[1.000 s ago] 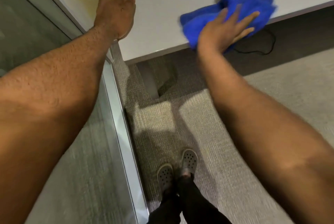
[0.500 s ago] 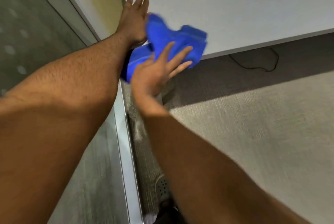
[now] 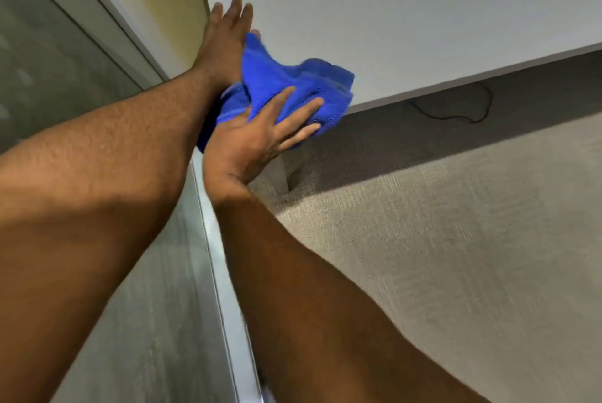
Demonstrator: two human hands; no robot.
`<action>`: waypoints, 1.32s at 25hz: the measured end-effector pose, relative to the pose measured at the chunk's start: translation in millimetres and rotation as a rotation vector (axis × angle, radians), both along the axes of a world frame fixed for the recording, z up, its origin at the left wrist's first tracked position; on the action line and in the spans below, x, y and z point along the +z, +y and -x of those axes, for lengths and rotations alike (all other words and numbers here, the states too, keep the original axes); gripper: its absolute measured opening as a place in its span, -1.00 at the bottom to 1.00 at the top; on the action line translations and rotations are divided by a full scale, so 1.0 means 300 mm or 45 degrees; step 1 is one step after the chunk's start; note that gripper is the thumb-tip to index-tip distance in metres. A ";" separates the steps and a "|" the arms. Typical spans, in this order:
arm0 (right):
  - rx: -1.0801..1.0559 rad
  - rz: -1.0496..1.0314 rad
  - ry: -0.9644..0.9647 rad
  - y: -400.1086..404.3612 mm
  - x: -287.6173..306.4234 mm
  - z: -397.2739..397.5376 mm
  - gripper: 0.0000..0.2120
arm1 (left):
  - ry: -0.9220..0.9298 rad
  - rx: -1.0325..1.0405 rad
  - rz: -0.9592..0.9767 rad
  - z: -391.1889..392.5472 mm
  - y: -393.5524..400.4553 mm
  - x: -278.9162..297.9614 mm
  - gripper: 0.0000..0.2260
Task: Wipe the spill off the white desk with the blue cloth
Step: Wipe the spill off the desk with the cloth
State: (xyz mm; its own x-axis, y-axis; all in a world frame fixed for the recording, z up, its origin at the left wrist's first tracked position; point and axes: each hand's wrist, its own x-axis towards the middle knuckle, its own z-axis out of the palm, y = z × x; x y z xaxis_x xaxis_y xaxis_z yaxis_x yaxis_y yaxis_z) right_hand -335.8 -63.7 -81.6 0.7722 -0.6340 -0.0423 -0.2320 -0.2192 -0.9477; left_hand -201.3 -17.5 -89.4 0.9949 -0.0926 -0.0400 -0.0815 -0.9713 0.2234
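Note:
The white desk (image 3: 407,12) fills the top of the head view. A bunched blue cloth (image 3: 293,77) lies on its near left corner and partly hangs over the front edge. My right hand (image 3: 257,139) presses on the cloth from the near side, fingers spread over it. My left hand (image 3: 224,41) lies flat on the desk's left edge with fingers straight, and the cloth touches its right side. No spill shows on the bare desk surface.
A glass partition with a metal frame (image 3: 221,272) runs along the left, close to the desk. A black cable (image 3: 456,116) lies on the floor under the desk. Grey carpet (image 3: 456,239) covers the floor on the right. A pale desk leg (image 3: 280,171) stands below the corner.
My right hand has swept the cloth leftward along the desk's front edge to the left corner, up against my left hand. In the last half second it barely moved.

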 end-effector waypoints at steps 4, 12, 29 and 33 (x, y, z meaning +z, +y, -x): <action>0.000 0.272 0.149 -0.272 -0.043 -0.135 -0.50 | -0.003 -0.012 -0.047 0.007 -0.006 0.005 -0.51; 0.356 1.002 0.673 -0.991 0.016 -0.513 -0.43 | 0.033 0.119 -0.093 0.015 -0.015 -0.015 -0.49; 1.200 1.338 0.400 -0.525 0.003 -0.679 -0.25 | 0.051 0.217 0.038 0.040 -0.031 0.009 -0.46; 1.060 1.277 0.540 -0.483 0.023 -0.772 -0.19 | -0.017 0.267 0.124 0.041 -0.043 0.019 -0.48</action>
